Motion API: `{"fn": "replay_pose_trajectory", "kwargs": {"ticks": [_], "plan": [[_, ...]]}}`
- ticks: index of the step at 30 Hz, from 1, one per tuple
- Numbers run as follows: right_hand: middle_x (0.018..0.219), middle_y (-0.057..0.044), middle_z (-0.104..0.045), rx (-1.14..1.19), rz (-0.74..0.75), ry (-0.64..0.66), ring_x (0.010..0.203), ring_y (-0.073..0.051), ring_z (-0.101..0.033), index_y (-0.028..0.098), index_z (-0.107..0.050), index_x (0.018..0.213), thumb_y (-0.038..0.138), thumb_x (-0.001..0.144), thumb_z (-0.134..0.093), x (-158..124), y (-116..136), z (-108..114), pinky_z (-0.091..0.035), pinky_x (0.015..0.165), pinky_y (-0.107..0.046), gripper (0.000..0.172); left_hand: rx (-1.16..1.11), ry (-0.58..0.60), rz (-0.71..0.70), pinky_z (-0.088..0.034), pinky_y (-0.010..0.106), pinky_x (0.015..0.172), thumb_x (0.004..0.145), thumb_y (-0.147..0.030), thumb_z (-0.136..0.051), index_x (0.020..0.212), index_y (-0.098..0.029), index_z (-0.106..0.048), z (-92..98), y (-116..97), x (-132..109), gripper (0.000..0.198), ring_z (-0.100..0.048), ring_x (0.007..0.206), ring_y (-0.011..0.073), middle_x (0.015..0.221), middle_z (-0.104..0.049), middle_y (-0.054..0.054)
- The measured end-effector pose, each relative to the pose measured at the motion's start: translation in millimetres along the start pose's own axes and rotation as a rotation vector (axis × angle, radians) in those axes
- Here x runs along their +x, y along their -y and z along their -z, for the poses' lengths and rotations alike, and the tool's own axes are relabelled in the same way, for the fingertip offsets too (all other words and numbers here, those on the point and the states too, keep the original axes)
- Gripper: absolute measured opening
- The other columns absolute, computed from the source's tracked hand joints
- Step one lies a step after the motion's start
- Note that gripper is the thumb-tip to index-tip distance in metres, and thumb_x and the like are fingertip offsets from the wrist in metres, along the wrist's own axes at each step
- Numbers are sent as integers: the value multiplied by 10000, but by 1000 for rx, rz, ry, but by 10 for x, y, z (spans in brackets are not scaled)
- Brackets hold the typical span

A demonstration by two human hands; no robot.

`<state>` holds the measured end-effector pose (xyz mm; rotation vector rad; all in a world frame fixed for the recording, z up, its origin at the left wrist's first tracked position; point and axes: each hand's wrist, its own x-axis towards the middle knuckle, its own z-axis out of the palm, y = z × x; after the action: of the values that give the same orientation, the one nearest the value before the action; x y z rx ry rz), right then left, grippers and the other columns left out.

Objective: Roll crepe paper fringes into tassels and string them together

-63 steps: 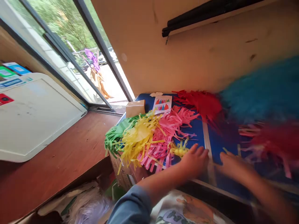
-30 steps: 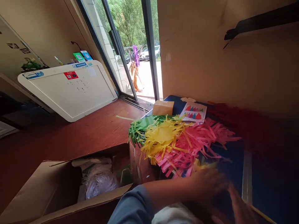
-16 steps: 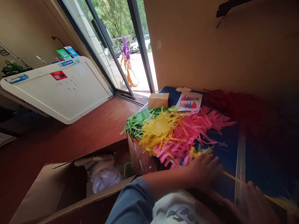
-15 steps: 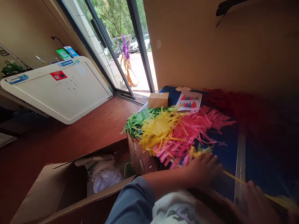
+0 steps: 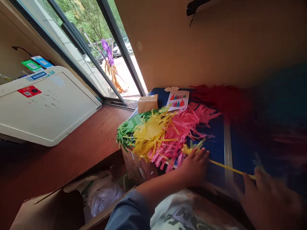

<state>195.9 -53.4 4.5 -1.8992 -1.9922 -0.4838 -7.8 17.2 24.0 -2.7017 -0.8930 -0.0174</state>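
Note:
A thin yellow strip, likely paper, stretches taut between my two hands. My left hand presses down on its left end, beside a small yellow and pale green fringed bunch. My right hand, smeared by motion, pinches the strip between thumb and forefinger; its lower part is dark. Just past my left hand lies fringed tissue paper in pink, yellow and green, the sheets overlapping.
The blue table has a metal seam. Red fringe, a printed picture sheet and a brown paper piece lie at its back. An open cardboard box with plastic wrapping stands left, before a whiteboard-like panel.
The camera view has turned to the right. My right hand stands larger and nearer in view, with the strip still running to it. My left hand stays by the pink fringe.

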Motion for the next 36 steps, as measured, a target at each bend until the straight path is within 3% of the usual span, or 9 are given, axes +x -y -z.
{"fn": "replay_pose_trajectory", "kwargs": {"ticks": [4, 6, 10, 13, 16, 19, 22, 30, 36], "plan": [[867, -86, -609, -188, 38, -135, 757, -246, -487, 144, -656, 938, 270, 873, -456, 207, -32, 186, -315, 728, -383, 244, -135, -48, 43, -226, 508, 1059, 828, -629, -333, 1215, -175, -535, -15, 178, 106, 630, -285, 1311, 291, 1397, -402, 74], [802, -47, -596, -119, 141, -105, 732, -205, -465, 188, -662, 876, 254, 880, -465, 252, -64, 181, -292, 720, -348, 208, -133, -102, 60, -223, 525, 1060, 857, -546, -381, 1095, -232, -621, -3, 243, 185, 461, -311, 1298, 283, 1355, -459, 43], [725, -20, -560, -11, 232, -14, 721, -168, -432, 214, -647, 777, 230, 889, -463, 280, -24, 126, -259, 751, -330, 216, -45, -160, -26, -225, 509, 1068, 847, -367, -495, 914, -211, -688, 45, 276, 314, 257, -390, 1244, 275, 1268, -537, 51], [695, -15, -539, 6, 233, 18, 721, -163, -417, 209, -636, 757, 185, 865, -488, 310, 34, 98, -246, 752, -321, 185, -15, -200, -53, -227, 510, 1062, 858, -315, -481, 850, -198, -691, 83, 244, 370, 240, -425, 1207, 273, 1221, -563, 55], [665, -17, -524, 4, 236, 10, 708, -165, -405, 195, -626, 716, 169, 847, -507, 356, 53, 87, -241, 745, -320, 179, -15, -245, -96, -281, 479, 1021, 893, -231, -416, 915, -193, -659, 99, 185, 409, 246, -462, 1144, 244, 1194, -569, 42], [647, -23, -513, 1, 241, 2, 699, -170, -397, 180, -605, 674, 147, 837, -506, 398, 47, 83, -240, 743, -320, 192, -51, -174, -154, -413, 361, 804, 895, -182, -405, 877, -172, -623, 87, 127, 446, 219, -530, 920, 196, 1007, -610, 46], [656, -28, -516, -6, 227, 9, 706, -179, -395, 176, -595, 674, 148, 825, -519, 432, 43, 73, -239, 727, -320, 171, -69, -101, -175, -390, 308, 643, 894, -179, -410, 840, -160, -596, 64, 100, 471, 194, -512, 786, 181, 854, -587, 51], [654, -46, -500, -58, 305, -16, 683, -201, -383, 162, -551, 631, 63, 761, -531, 477, 49, 19, -241, 680, -327, 165, -61, -111, -182, -344, 308, 603, 921, -185, -351, 962, -163, -564, 55, 71, 499, 218, -499, 750, 176, 837, -560, 50], [670, -49, -501, -51, 290, -26, 689, -203, -389, 160, -546, 647, 83, 769, -536, 488, 50, -5, -251, 682, -329, 145, -99, -114, -192, -322, 323, 586, 888, -158, -393, 806, -167, -548, 33, 30, 580, 176, -495, 728, 186, 817, -552, 48]]}}
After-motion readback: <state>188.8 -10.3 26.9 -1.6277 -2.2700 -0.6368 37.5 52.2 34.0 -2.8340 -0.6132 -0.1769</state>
